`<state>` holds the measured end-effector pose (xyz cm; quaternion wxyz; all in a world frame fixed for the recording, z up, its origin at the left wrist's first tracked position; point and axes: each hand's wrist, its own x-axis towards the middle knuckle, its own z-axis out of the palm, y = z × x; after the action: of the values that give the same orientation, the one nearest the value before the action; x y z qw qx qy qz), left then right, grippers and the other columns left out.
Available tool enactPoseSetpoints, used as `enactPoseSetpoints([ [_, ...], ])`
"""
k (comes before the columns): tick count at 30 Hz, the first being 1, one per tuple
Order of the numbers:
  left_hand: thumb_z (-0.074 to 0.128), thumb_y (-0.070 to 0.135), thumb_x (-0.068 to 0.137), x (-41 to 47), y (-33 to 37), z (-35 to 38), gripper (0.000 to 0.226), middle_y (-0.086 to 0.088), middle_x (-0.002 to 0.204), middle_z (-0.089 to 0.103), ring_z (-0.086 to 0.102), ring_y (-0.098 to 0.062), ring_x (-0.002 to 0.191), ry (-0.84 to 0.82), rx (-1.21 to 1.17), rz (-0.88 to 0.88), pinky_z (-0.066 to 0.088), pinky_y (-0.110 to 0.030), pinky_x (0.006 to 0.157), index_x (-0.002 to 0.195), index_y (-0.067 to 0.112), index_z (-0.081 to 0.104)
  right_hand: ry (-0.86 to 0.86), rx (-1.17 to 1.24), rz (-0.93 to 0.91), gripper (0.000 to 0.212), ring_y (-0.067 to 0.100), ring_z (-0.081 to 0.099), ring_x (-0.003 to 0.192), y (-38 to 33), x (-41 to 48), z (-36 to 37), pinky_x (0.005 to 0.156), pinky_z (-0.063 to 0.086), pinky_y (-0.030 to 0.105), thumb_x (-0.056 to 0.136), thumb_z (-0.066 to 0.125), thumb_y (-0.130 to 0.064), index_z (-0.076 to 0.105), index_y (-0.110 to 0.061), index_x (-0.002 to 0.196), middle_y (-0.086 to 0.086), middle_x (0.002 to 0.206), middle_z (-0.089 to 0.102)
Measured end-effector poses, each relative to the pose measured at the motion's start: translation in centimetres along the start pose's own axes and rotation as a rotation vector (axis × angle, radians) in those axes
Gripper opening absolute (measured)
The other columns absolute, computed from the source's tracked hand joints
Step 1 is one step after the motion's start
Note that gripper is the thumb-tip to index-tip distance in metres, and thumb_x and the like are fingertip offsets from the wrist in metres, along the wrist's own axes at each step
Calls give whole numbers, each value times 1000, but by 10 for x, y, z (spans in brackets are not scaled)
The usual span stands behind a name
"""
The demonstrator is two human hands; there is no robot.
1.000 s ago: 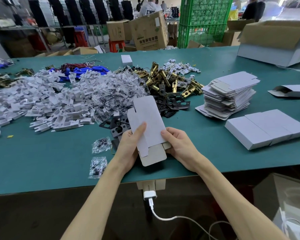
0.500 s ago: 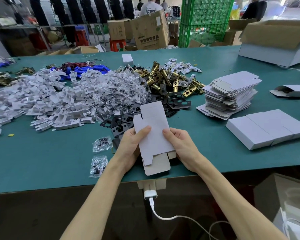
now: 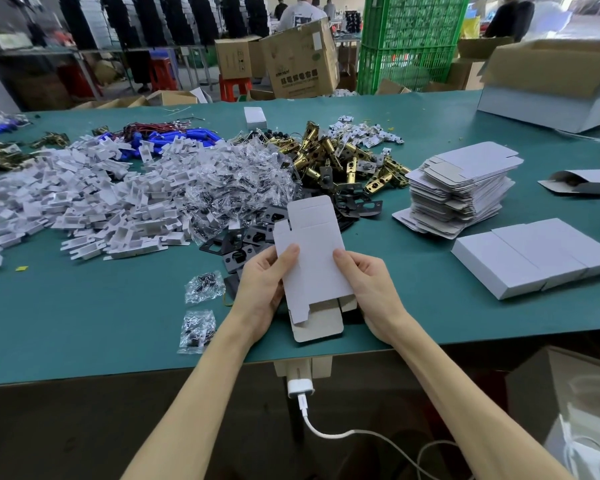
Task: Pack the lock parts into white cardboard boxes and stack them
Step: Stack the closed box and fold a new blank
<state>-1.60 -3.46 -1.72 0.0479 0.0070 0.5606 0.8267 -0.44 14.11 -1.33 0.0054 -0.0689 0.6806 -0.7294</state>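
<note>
A flat, unfolded white cardboard box blank (image 3: 314,258) is held over the near edge of the green table (image 3: 84,323). My left hand (image 3: 262,292) grips its left edge with the thumb on top. My right hand (image 3: 368,289) grips its right edge the same way. The blank's brown lower flap (image 3: 317,325) hangs toward me. Behind it lie black metal plates (image 3: 238,252), brass latch bodies (image 3: 340,157), clear screw bags (image 3: 236,188) and white plastic parts (image 3: 84,202). Three closed white boxes (image 3: 534,256) lie side by side at the right.
A stack of flat box blanks (image 3: 461,188) stands right of centre. Two small screw bags (image 3: 198,311) lie near my left wrist. A large open carton (image 3: 555,84) sits at the far right, an open white box (image 3: 586,181) beside it. A charger cable (image 3: 305,407) hangs below the table edge.
Both hands have shifted the box blank a little to the right and toward the table edge, keeping the same grip on its two sides.
</note>
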Motion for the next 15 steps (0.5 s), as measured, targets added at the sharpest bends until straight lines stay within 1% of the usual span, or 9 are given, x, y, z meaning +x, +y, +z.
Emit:
enactPoseSetpoints([
  [1,69,28,96,1,0,0,41,-14,124,74,73,-29,109,16,-7,24,61,-43,94,130,6,66,-12,-23,-9,52,28,57,87,0,0,1,79,43,48,105,53,-34,60,18,104,40,109,61],
  [3,68,22,98,2,1,0,40,-13,127,73,72,-30,111,46,-32,72,61,-44,95,134,7,63,-53,-67,-12,43,22,68,99,-1,0,2,85,54,43,103,53,-40,66,-2,120,17,114,72],
  [4,67,21,98,2,1,0,40,-12,128,73,72,-29,111,57,-45,87,61,-43,94,136,9,62,-67,-67,-5,42,18,70,108,-2,0,1,87,58,39,101,54,-44,63,-15,131,4,118,74],
  [5,67,21,98,2,2,0,42,-9,128,73,72,-27,112,64,-53,96,62,-42,92,139,13,60,-77,-49,3,46,17,70,111,-2,0,1,85,61,39,99,55,-47,56,-26,140,-4,120,74],
  [7,68,22,97,2,2,0,50,-3,125,75,72,-25,114,67,-39,96,61,-41,93,145,20,56,-86,2,14,56,16,71,111,-2,1,-1,82,63,38,96,58,-50,44,-38,149,-11,120,73],
  [9,68,25,98,2,1,2,56,1,123,76,71,-25,116,46,31,89,60,-43,95,151,23,51,-81,24,2,59,14,70,112,-2,2,-2,81,62,32,97,59,-49,40,-42,152,-15,122,72],
  [12,67,32,95,-1,0,4,62,1,132,72,68,-26,122,-31,114,91,58,-43,99,153,23,49,-58,29,-18,59,10,69,113,-6,0,0,83,58,24,100,57,-46,37,-39,155,-22,124,70],
  [14,66,30,97,-2,2,5,54,-4,132,72,69,-29,121,-71,135,97,59,-44,97,149,21,55,-51,10,-36,58,14,71,111,-5,0,3,84,59,28,101,56,-44,37,-36,155,-15,124,71],
  [15,65,28,99,-3,2,5,47,-7,131,72,69,-30,120,-78,140,101,60,-44,97,145,19,59,-46,-11,-41,57,19,72,107,-5,0,4,85,60,34,101,56,-45,37,-36,154,-6,121,73],
])
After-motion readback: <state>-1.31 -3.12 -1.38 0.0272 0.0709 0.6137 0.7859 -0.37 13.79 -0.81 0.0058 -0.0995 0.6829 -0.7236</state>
